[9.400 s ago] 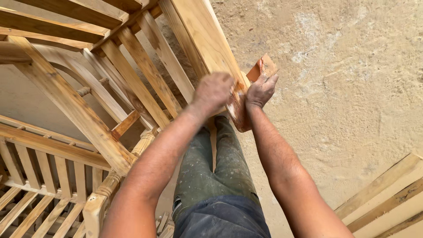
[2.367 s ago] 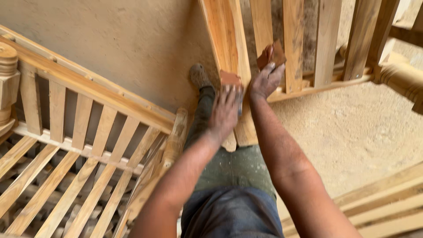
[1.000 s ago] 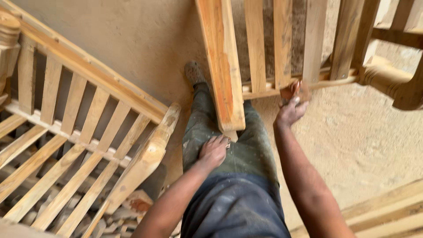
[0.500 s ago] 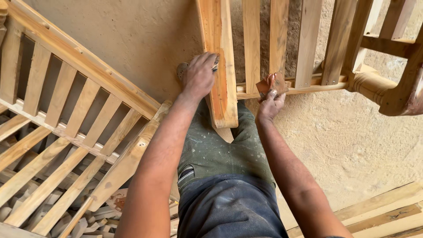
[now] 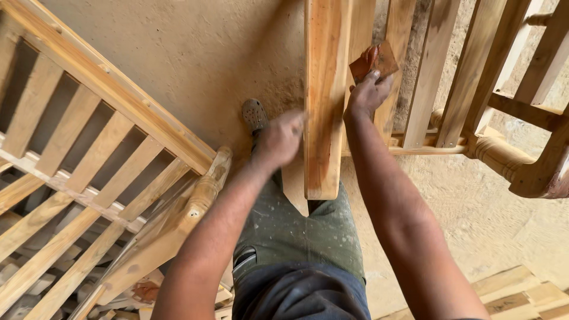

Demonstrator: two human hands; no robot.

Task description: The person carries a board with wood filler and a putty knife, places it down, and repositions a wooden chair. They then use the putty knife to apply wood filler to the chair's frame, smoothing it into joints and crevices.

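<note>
Left hand (image 5: 280, 137) grips plank's (image 5: 325, 98) left edge at 12 o'clock | right hand (image 5: 366, 95) pinches sandpaper (image 5: 374, 60) at 1 o'clock | risk: your plank, propped on the leg, may slip or twist if the grip loosens

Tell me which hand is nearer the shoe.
Left. The left hand is just beside the shoe, gripping the plank. The right hand is across the plank, holding sandpaper.

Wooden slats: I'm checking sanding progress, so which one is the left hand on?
The wide plank beside the left hand; the others are narrower.
</note>
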